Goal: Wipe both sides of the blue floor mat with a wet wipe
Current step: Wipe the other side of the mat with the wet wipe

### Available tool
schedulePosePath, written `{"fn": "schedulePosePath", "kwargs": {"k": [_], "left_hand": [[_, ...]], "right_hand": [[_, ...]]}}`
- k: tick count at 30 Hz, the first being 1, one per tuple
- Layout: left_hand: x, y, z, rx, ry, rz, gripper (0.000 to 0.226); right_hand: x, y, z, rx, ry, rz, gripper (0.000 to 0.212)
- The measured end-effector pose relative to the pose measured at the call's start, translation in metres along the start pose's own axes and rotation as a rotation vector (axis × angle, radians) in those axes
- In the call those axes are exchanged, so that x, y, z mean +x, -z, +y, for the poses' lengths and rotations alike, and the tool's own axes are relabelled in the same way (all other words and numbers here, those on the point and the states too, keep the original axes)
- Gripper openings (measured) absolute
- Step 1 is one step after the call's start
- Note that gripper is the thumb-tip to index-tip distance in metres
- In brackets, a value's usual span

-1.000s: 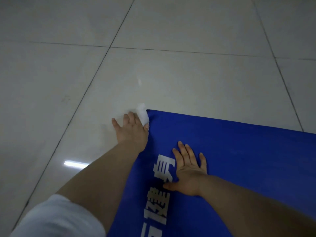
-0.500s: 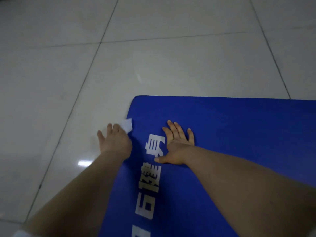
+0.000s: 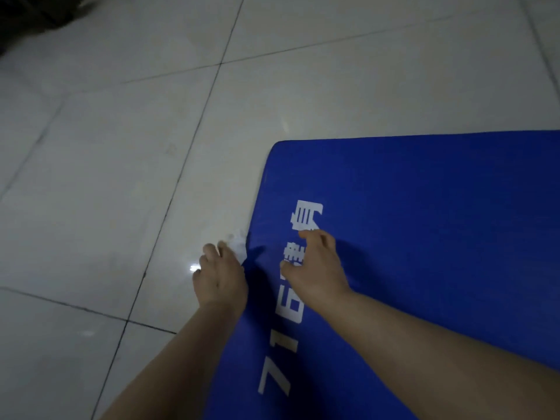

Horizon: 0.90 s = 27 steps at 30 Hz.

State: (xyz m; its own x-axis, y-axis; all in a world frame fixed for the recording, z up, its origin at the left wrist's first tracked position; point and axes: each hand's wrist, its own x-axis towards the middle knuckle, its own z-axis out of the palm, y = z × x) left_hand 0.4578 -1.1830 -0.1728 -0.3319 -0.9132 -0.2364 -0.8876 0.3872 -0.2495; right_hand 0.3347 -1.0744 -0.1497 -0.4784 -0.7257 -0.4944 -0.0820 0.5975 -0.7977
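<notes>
The blue floor mat (image 3: 439, 237) lies flat on the tiled floor, filling the right and lower part of the view, with white characters and digits printed along its left side. My left hand (image 3: 219, 275) is at the mat's left edge, fingers curled on a crumpled white wet wipe (image 3: 238, 242) that shows just past the fingertips, against the edge. My right hand (image 3: 316, 266) is over the printed characters on the mat, fingers loosely bent and holding nothing, with a shadow beneath it.
Pale glossy floor tiles (image 3: 121, 192) with dark grout lines surround the mat to the left and beyond. A dark blurred object (image 3: 27, 16) sits in the top left corner.
Both hands have drawn back toward me along the mat's left edge, away from its far corner. The right hand went from lying flat on the mat to loosely bent.
</notes>
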Motion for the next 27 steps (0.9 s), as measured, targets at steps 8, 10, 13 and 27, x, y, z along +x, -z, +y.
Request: {"fn": "schedulePosePath", "kwargs": {"k": [8, 10, 13, 27], "left_hand": [[0.007, -0.025, 0.015, -0.429, -0.123, -0.027, 0.047], [0.002, -0.032, 0.007, -0.387, -0.112, 0.009, 0.05], [-0.024, -0.044, -0.007, -0.399, -0.127, 0.068, 0.045], [-0.196, -0.102, -0.107, -0.162, 0.01, -0.154, 0.066]], "right_hand": [[0.009, 0.007, 0.019, -0.258, -0.066, -0.192, 0.06], [0.007, 0.008, 0.019, -0.219, -0.065, -0.194, 0.06], [0.004, 0.008, 0.016, -0.141, -0.064, -0.163, 0.057], [-0.068, -0.039, 0.0, -0.156, 0.163, -0.331, 0.043]]}}
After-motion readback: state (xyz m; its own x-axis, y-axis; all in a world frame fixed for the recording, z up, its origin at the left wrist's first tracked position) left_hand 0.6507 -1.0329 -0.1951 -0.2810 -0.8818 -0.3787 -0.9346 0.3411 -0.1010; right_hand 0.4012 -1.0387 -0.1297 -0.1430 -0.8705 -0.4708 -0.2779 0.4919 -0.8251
